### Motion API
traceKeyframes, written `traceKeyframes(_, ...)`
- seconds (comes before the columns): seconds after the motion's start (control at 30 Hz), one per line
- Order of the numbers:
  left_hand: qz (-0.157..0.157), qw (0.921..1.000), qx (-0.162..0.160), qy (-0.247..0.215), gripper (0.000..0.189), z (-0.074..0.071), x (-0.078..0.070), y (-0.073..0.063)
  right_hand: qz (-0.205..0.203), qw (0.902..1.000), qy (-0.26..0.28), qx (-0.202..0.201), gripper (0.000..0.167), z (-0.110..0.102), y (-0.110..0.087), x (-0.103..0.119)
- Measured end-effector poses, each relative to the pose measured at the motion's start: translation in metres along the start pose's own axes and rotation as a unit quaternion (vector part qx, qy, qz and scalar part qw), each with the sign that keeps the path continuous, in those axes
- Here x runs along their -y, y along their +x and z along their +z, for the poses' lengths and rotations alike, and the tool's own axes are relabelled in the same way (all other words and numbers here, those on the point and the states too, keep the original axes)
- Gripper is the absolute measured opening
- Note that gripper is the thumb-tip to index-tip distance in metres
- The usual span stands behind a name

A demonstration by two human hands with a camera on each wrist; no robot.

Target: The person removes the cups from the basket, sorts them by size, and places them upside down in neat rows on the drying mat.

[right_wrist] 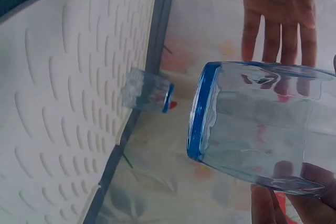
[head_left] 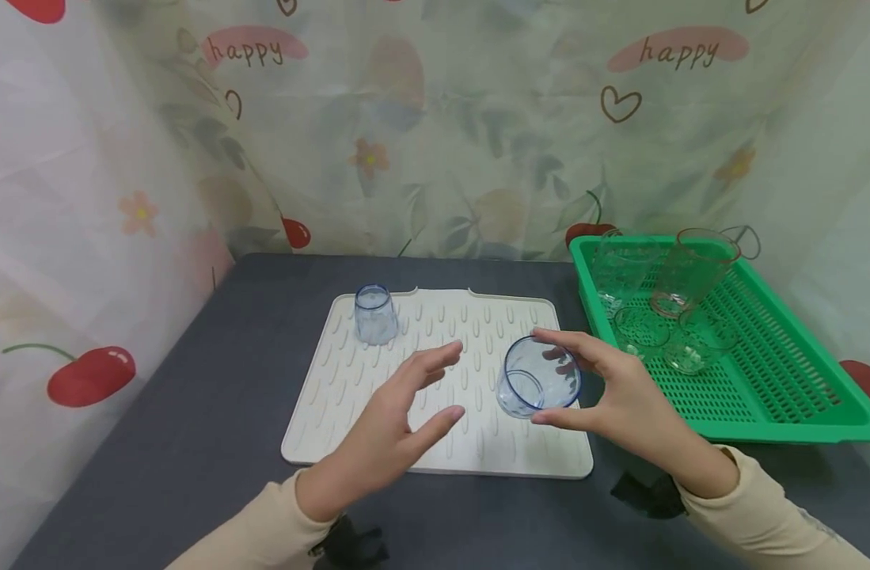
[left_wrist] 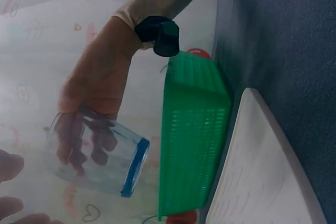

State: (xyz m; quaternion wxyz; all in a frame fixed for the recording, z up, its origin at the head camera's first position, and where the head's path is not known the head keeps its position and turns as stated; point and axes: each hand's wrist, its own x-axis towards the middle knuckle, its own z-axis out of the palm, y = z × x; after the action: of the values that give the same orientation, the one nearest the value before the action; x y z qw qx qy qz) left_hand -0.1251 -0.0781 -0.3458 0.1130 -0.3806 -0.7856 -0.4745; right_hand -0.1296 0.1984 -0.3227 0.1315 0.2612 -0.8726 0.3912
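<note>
Wearing beige sleeves (head_left: 249, 526) with dark straps (head_left: 651, 495) at the wrists, we hold both arms forward over a dark grey table (head_left: 192, 396). Our left hand (head_left: 388, 427) is in the air, its fingers spread apart from the thumb with a wide gap, and its palm is turned toward our other hand. Our right hand (head_left: 627, 388) grips a clear glass tumbler (head_left: 518, 392) with blue edge, the thumb on the near side and the fingers on the far side. This tumbler is in the air, slightly tilted, above the right part of a ribbed white drying mat (head_left: 470, 451). At the far left corner of the mat stands a second tumbler (head_left: 376, 321), its blue end upward. Just beside the mat, on the right, is a green plastic basket (head_left: 784, 431); it holds clear glassware, among it a mug (head_left: 697, 269) with reddish rim. Behind hangs a pale curtain (head_left: 470, 111) printed with cherries and hearts.
</note>
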Motion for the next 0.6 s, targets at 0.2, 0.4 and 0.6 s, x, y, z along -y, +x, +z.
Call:
traceKeyframes(0.2, -0.043, 0.9973, 0.054, -0.023, 0.060, 0.016, 0.002, -0.002, -0.004, 0.9997, -0.004, 0.023, 0.082, 0.012, -0.004, 0.001)
traceKeyframes(0.4, -0.061, 0.9945, 0.071, -0.047, 0.062, 0.025, 0.004, -0.004, -0.006, 0.9988, 0.015, 0.045, 0.081, 0.021, -0.009, 0.001)
traceKeyframes(0.6, -0.067, 0.9930, 0.075, -0.063, 0.067, 0.030, 0.006, -0.006, -0.012, 0.9969, 0.032, 0.071, 0.080, 0.029, -0.009, 0.002)
